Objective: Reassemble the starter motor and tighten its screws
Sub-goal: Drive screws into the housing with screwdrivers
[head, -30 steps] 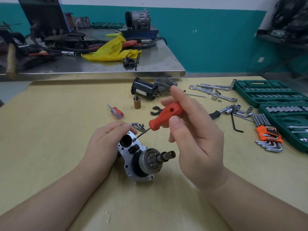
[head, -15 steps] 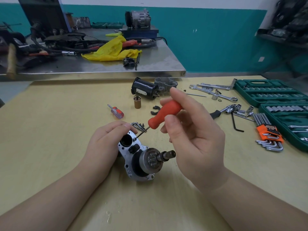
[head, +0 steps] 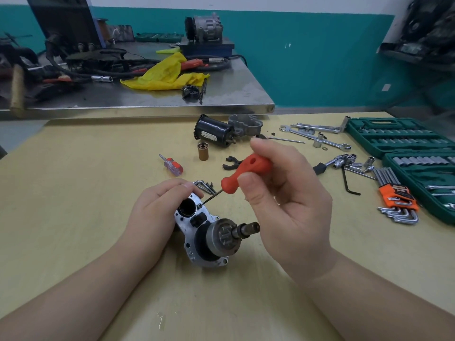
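Now the starter motor housing (head: 197, 227) lies on the desk (head: 73, 183), near its front middle, pinion shaft pointing right. Left hand (head: 157, 212) grips the housing from the left side, fingers curled over its top edge. Right hand (head: 283, 193) pinches the orange-handled screwdriver (head: 243, 174) between thumb and fingers; the thin shaft slants down-left and the tip sits at a screw (head: 200, 205) on the housing face, beside the round bore.

Step in hand, judged: driving that screw home. To do it well, line the shaft with the screw's axis. It looks quite tilted now, so the tip could cam out. Push lightly along the shaft while the fingers roll the handle. Left hand should brace the housing hard against the desk so it cannot roll on its round body. Stop at snug; small screw in cast metal probably strips easily.

Room: loose screws (head: 205, 186) lie just behind the housing, near the driver tip, so a slip could scatter them. Small red screwdriver (head: 171, 164), brass sleeve (head: 203, 151), black fork piece (head: 231, 163) and black motor can (head: 214, 131) lie further back, well apart from the work. Hex key set (head: 396, 200) and green socket cases (head: 406, 136) crowd the right side up to the desk edge. Front and left of the desk offer the most open room for the forearms; near edge is below the view.
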